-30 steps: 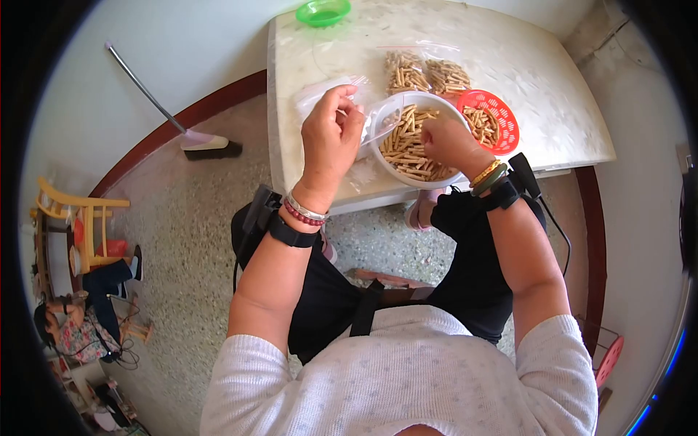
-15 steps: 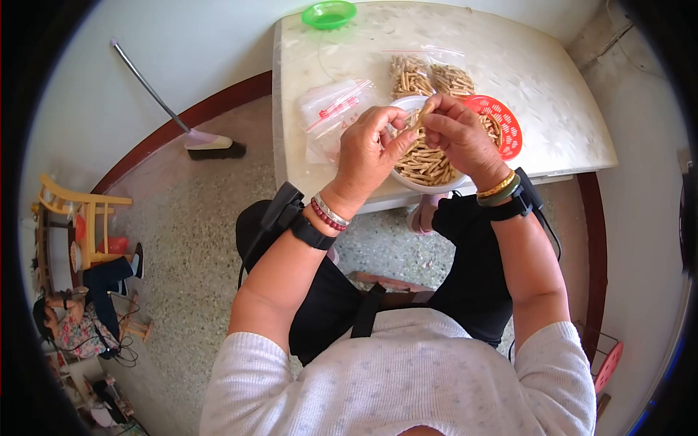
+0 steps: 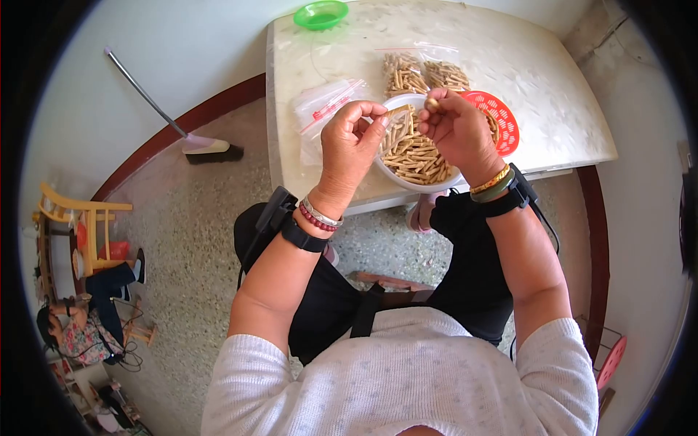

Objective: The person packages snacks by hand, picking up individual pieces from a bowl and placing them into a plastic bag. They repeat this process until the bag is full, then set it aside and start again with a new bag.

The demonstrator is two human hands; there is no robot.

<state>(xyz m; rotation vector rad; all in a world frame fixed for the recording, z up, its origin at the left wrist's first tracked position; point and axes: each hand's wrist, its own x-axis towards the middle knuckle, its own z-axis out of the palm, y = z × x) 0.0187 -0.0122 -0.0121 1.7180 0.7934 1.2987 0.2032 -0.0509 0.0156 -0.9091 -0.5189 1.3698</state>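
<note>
i see the left hand [image 3: 350,145] pinching one stick [image 3: 399,111] and the right hand [image 3: 464,134] a stubby piece [image 3: 432,105], apart, above the white bowl [image 3: 418,187] of sticks [image 3: 418,161], presumably so drops land inside.

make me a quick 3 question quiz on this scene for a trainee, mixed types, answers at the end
1. True or false: the green bowl stands on the table.

2. What does the left hand hold between its fingers?
a) a broom
b) a tan stick
c) a red basket

3. How many filled bags lie just beyond the white bowl, as seen from the person's seat?

Key:
1. True
2. b
3. Two
</note>
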